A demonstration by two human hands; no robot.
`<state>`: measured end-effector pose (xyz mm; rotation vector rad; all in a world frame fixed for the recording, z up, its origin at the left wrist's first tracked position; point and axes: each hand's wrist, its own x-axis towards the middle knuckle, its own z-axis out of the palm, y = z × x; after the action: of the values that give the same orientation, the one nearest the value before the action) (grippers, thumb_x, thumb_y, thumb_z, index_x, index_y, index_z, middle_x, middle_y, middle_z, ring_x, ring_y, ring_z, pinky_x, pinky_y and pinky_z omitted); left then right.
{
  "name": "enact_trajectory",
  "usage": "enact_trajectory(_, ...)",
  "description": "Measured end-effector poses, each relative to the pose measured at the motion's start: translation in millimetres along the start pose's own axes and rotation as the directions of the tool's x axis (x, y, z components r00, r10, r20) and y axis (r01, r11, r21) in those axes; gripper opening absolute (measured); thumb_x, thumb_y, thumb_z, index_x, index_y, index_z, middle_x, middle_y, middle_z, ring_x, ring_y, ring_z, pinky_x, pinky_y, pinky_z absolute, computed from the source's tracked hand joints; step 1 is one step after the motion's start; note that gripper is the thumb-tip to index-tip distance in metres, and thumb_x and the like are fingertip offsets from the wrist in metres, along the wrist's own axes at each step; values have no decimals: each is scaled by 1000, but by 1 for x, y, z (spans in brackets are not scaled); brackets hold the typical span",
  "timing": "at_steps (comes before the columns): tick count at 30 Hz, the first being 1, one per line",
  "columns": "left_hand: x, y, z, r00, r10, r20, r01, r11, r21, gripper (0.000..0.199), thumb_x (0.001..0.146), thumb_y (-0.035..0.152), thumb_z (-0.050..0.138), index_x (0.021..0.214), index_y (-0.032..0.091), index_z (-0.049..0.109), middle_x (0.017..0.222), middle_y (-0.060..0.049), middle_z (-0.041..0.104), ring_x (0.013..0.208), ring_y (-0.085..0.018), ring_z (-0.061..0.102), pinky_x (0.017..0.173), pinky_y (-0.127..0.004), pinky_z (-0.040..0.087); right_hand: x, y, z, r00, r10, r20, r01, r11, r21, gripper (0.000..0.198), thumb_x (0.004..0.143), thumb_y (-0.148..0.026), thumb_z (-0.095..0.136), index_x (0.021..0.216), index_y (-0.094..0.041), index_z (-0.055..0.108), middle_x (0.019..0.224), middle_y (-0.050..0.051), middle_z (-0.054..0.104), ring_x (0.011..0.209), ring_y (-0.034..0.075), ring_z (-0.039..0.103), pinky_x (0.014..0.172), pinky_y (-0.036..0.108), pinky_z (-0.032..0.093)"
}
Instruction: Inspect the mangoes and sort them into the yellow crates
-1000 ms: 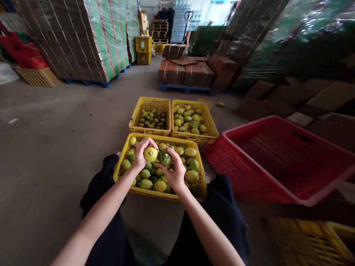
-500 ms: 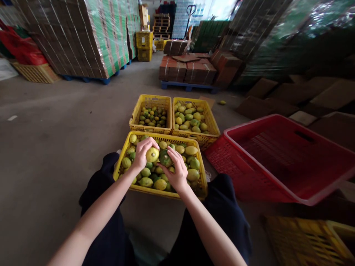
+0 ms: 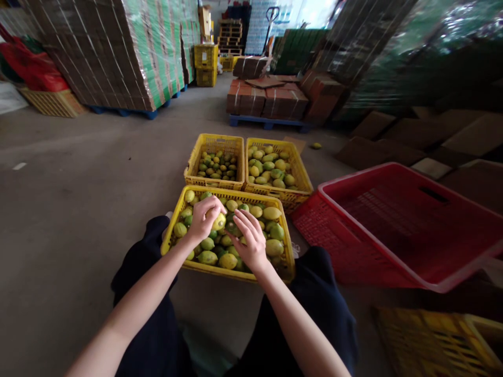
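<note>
My left hand is closed around a yellow lemon, whose tip end shows beside the fingers. Close beside it, my right hand curls round a dark green lemon, partly covered by the fingers. Both hands are above the near yellow crate, which stands between my legs. Green and yellow lemons fill much of that crate, and my hands hide some of them.
Beyond stand two yellow crates, the left one with small fruit, the right one with larger lemons. A big red crate leans at the right, near flattened cardboard. Bundled cardboard lies on a blue pallet. One lemon lies on the floor.
My left hand has turned the yellow lemon, so its fingers cover more of it. My right hand keeps the green lemon, which is now more hidden by the fingers.
</note>
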<state>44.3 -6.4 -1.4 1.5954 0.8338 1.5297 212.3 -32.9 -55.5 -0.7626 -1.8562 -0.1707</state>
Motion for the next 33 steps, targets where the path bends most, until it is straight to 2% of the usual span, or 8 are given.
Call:
enact_trajectory(4, -1, 1, 0, 999, 29, 18, -31, 995, 93, 26, 88, 35, 56, 67, 26, 68, 70, -5, 63, 72, -24, 55, 74, -35, 41, -2, 4, -1, 999, -25, 38, 27, 998, -48, 63, 91, -9, 58, 150, -27, 43, 129, 11, 70, 127, 32, 60, 95, 55, 59)
enact_trajectory(8, -2, 0, 1, 996, -85, -35, 86, 996, 37, 19, 80, 24, 67, 62, 25, 68, 70, -6, 61, 75, -25, 52, 84, -35, 41, -5, 6, -2, 995, -33, 91, 43, 993, -114, 59, 91, -8, 54, 146, -28, 49, 128, 9, 71, 128, 32, 59, 94, 54, 58)
enact_trajectory(14, -1, 0, 2, 980, -184, -82, 183, 983, -25, 22, 77, 16, 68, 58, 26, 69, 69, -6, 58, 77, -26, 49, 93, -36, 39, -10, 8, -1, 987, 12, 158, 14, 987, -161, 53, 93, -9, 49, 142, -29, 55, 129, 8, 71, 125, 32, 58, 94, 52, 56)
enact_trajectory(23, -2, -1, 3, 989, -123, -79, 128, 990, 61, 23, 79, 16, 66, 59, 26, 67, 69, -6, 58, 76, -25, 48, 89, -36, 41, -8, 7, -3, 987, -10, 162, 44, 977, -209, 51, 92, -9, 50, 139, -27, 57, 126, 7, 72, 122, 32, 59, 91, 49, 56)
enact_trajectory(29, 0, -3, 7, 967, -205, -149, 207, 978, -3, 24, 79, 15, 66, 56, 24, 66, 68, -4, 60, 76, -22, 52, 85, -31, 43, -7, 6, 0, 984, 82, 157, -61, 989, -132, 49, 92, -11, 52, 137, -30, 59, 127, 9, 69, 120, 31, 59, 95, 53, 55)
enact_trajectory(31, 3, -9, 10, 917, -330, -225, 322, 944, -72, 30, 84, 19, 61, 54, 22, 63, 65, -3, 60, 73, -20, 54, 79, -29, 45, -4, 4, 0, 978, 189, 92, -184, 981, -59, 45, 89, -19, 62, 133, -30, 62, 125, 11, 65, 115, 31, 61, 93, 52, 57)
enact_trajectory(32, 5, -13, 11, 853, -449, -266, 419, 893, -164, 34, 87, 23, 58, 54, 21, 61, 63, -3, 59, 71, -19, 55, 76, -29, 46, -1, 2, 1, 962, 266, 62, -266, 964, -9, 44, 86, -25, 68, 129, -30, 65, 122, 12, 63, 112, 30, 62, 91, 50, 59)
enact_trajectory(33, 7, -18, 13, 756, -592, -280, 520, 803, -292, 36, 90, 27, 54, 54, 21, 59, 61, -3, 58, 69, -19, 56, 73, -29, 48, 1, 1, 1, 934, 355, 46, -357, 933, 52, 43, 82, -30, 75, 125, -29, 68, 119, 11, 62, 110, 30, 63, 87, 48, 60)
